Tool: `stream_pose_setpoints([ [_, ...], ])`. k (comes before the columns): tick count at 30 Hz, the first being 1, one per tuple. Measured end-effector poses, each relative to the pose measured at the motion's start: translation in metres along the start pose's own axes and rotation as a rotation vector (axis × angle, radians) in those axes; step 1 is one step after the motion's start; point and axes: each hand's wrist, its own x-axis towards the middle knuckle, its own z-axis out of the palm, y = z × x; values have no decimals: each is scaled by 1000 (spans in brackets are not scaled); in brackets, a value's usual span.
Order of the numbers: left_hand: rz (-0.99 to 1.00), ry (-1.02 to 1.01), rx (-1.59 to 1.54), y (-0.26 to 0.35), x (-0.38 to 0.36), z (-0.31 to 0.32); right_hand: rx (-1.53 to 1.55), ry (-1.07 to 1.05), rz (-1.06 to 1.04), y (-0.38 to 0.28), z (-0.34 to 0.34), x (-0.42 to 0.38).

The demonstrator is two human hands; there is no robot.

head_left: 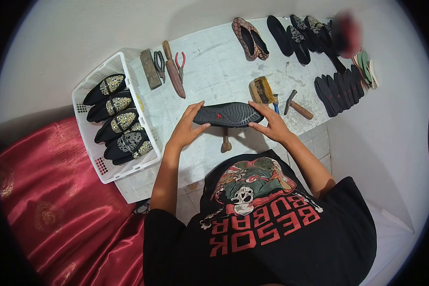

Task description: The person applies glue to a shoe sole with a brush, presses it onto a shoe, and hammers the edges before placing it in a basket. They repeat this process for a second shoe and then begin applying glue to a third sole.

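Both hands hold a black shoe [229,115] sideways, its ridged sole with a small red mark turned up toward me. My left hand [189,125] grips one end, thumb below and fingers above. At the other end, my right hand [270,121] pinches the shoe in the same way. A wooden handle [226,144] sticks out from under the shoe; what it belongs to is hidden. Just beyond my right hand are a glue-stained box [261,91], a blue-handled brush [275,104] and a hammer [299,107] with a wooden handle.
A white basket [153,143] of decorated shoes stands on the left of the white table [202,52]. Near it lie a block [150,69], pliers [159,66], a long wooden-handled tool [174,71] and red-handled pincers [180,62]. Patterned shoes [249,40] and black soles [338,90] line the right.
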Motion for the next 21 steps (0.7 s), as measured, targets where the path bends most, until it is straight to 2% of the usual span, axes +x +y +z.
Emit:
stream_pose_setpoints([
  [4,151,202,127,11,-8,9,-358,175,-284,-10,-2,0],
  [7,249,232,276,12,-12,9,-511,197,-390,-15,4,0],
  [9,305,232,369,2,-15,17,-464,111,-399,-9,14,2],
  [11,261,293,361,5,-19,25,-424,28,-400,-4,24,4],
  [15,218,379,406,17,-21,37,-348,86,-414,-5,23,4],
  [19,76,559,401,20,-23,68,-302,141,-368,-9,24,5],
  [21,41,585,388,22,-21,78,-280,120,-356,-12,20,5],
])
